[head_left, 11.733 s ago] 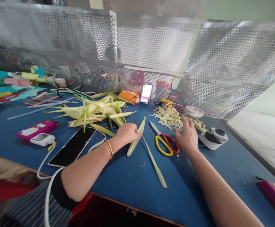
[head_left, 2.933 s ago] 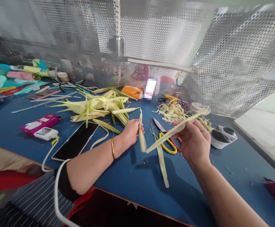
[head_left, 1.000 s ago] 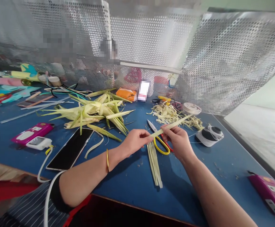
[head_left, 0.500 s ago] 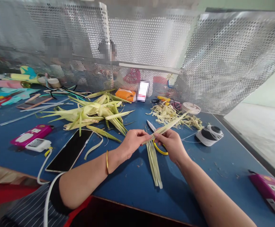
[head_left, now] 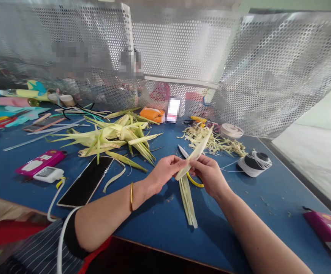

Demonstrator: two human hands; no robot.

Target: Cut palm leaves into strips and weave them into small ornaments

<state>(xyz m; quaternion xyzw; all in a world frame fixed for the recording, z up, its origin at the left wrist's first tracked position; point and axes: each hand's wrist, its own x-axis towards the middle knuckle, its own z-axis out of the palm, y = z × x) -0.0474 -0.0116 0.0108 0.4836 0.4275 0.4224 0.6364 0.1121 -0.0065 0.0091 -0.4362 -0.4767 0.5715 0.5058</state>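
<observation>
The blue worktop (head_left: 159,220) is partly covered by a heap of corn husks (head_left: 111,131), left of the scissors (head_left: 197,184). Above the scissors, a husk piece (head_left: 201,146) is pinched by both the left hand (head_left: 168,171) and the right hand (head_left: 209,173). It is apparently being opened out or split; close, steady pinches seem called for. Husk strips (head_left: 188,205) are laid nearer than the scissors. On the orange packet (head_left: 152,114) beyond them, dark marks cannot be read.

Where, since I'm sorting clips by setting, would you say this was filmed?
Probably a craft workroom: the left hand and right hand hold a pale leaf, with scissors, a spool and a leafy heap on the table.
</observation>
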